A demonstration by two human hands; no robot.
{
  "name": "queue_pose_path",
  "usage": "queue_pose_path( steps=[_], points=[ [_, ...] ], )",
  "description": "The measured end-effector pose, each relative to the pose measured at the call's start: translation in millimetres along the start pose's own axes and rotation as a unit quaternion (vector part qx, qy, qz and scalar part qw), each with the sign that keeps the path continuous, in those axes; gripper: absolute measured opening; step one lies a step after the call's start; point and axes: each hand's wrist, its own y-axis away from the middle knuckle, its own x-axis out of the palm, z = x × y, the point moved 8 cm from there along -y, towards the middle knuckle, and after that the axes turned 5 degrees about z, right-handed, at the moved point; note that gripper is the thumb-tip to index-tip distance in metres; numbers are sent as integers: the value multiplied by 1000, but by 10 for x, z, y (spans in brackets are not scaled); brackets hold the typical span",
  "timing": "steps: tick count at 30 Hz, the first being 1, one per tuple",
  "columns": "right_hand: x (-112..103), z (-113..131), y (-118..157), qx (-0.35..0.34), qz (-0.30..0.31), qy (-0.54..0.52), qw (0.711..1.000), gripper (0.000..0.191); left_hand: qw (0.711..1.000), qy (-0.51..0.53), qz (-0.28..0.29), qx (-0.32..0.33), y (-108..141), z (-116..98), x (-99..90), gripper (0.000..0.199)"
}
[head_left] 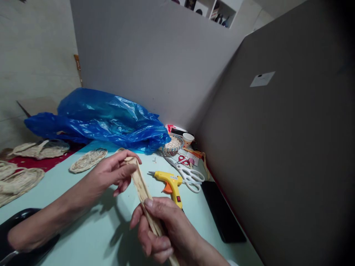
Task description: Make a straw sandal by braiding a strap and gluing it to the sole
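A long pale strip of dried plant fibre (141,184), folded along its length, stretches between my two hands above the table. Its upper end is pinched by the thumb and fingers of my left hand (116,171). Lower down, my right hand (163,225) wraps round the same strip, thumb pressed on top; the strip's bottom end runs out of the picture. Just beyond my right hand lies a yellow glue gun (170,178) with an orange trigger. Past it are white-handled scissors (191,175), and a woven oval piece (88,160) rests behind my left hand.
A crumpled blue plastic bag (108,114) spreads along the back. Woven slippers (41,149) sit at the left. A small basket (173,144), a paper cup (188,139) and red scissors (183,160) gather in the back corner. A black flat object (222,212) lies beside the right partition (277,147).
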Motion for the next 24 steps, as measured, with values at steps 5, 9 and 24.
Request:
queue_pose_path(
  steps=[5,9,24],
  points=[
    [-21,-26,2,-8,0,27,1000,47,999,-31,-15,7,48,-4,-4,35],
    [-12,-23,11,-21,-6,67,998,50,1000,-16,-19,-3,74,-8,-28,32],
    [-81,97,60,-36,-81,148,985,50,983,-165,-71,27,100,-113,-46,32]
  ],
)
